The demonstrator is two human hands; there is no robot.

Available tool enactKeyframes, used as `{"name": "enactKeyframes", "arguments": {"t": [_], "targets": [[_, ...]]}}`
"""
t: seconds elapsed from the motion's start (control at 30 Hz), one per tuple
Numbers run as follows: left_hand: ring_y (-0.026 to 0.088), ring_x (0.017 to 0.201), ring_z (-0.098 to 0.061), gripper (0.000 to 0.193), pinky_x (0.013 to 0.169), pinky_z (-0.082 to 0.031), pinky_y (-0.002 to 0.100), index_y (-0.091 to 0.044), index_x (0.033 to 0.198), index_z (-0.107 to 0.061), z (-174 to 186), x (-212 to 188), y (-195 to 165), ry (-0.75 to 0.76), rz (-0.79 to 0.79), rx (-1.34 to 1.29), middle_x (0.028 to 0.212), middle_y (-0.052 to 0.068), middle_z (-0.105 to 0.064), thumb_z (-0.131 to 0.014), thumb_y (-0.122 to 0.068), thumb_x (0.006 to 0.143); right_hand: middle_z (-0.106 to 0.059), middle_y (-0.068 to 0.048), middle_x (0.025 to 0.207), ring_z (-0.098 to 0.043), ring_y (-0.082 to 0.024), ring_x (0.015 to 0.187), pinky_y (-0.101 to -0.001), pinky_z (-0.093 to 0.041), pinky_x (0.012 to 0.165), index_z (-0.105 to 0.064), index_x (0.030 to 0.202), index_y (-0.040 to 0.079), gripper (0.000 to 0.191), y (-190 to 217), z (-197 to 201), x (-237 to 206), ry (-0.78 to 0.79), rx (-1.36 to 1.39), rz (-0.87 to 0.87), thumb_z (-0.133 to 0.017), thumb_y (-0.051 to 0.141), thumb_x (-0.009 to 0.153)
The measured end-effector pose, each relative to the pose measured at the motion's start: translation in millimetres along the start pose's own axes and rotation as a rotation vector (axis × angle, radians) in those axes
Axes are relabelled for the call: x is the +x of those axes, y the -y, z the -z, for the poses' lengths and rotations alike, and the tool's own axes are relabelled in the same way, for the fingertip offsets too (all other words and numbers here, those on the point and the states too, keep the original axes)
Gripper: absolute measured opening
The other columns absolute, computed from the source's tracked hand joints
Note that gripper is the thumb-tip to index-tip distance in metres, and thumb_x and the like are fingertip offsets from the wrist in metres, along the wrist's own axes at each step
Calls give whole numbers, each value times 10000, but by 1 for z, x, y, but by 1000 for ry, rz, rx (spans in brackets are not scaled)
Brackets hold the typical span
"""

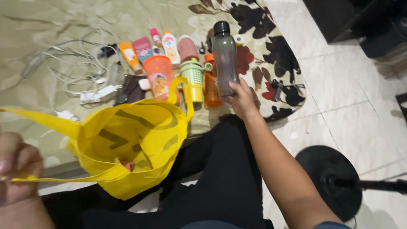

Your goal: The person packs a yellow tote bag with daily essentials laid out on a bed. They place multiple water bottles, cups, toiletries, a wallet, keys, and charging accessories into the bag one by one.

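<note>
Head view: right hand (242, 99) wrapped around base of smoky grey bottle (224, 53), lying at right end of the row of bottles and cups, orange bottle (210, 85) just left. Bare tile floor (360, 101) right of it. Left hand (17, 167), blurred and cut by frame edge, pinches yellow bag (131, 144) handle; bag interior mostly hidden.

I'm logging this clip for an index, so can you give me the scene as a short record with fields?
setting: floral mat on a tiled floor
right hand: grips the base of a dark grey bottle with a black cap
left hand: holds a handle of a yellow bag, mouth open
row on mat: orange cup, green-and-yellow cup, orange bottle, tubes, small bottles
left of row: white cables
</note>
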State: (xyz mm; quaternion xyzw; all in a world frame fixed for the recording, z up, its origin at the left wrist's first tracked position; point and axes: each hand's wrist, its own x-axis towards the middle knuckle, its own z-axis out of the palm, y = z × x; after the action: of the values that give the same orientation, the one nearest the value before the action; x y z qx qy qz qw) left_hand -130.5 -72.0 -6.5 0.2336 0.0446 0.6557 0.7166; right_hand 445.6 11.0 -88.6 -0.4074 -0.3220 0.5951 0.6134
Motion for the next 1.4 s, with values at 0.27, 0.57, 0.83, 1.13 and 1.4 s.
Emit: {"name": "enactKeyframes", "arguments": {"t": [0.27, 0.57, 0.83, 1.13, 1.4], "targets": [[112, 580, -556, 543, 541, -453, 213, -77, 1481, -524, -140, 23, 30, 0, -102, 193, 1433, 125, -646, -515, 41, 951, -628, -101, 1285, -641, -238, 1164, -406, -557, 978, -446, 1450, 53, 504, -6, -39, -1, 202, 78, 21, -577, 77, 964], [158, 603, -539, 670, 525, -429, 238, -53, 1553, -526, -141, 35, 19, 0, -75, 209, 1438, 188, -619, -550, 21, 887, -630, -143, 1334, -644, -269, 1214, -428, -517, 1045, -404, 1515, 33, 594, 1, -77, -10, 378, 124, -59, -557, 52, 942], [189, 610, -567, 685, 513, -445, 255, -72, 1570, -470, -158, 33, 15, 17, -50, 255, 1470, 264, -566, -587, -27, 896, -587, -149, 1400, -607, -272, 1266, -440, -485, 1094, -326, 1600, 31, 751, 16, -105, -22, 556, 208, -147, -623, 76, 912], [194, 648, -572, 739, 526, -447, 246, -7, 1605, -400, -150, 11, 3, 38, -46, 282, 1492, 278, -540, -618, -83, 903, -540, -151, 1454, -561, -312, 1345, -485, -423, 1176, -314, 1587, 57, 872, 7, -139, -34, 848, 268, -243, -760, 158, 844], [174, 656, -572, 723, 623, -474, 261, 4, 1640, -348, -164, 3, 3, 55, -56, 358, 1563, 288, -466, -596, -115, 971, -567, -191, 1436, -543, -362, 1362, -527, -404, 1197, -392, 1511, -30, 709, 4, -165, -5, 752, 478, -294, -722, 244, 947]]}}
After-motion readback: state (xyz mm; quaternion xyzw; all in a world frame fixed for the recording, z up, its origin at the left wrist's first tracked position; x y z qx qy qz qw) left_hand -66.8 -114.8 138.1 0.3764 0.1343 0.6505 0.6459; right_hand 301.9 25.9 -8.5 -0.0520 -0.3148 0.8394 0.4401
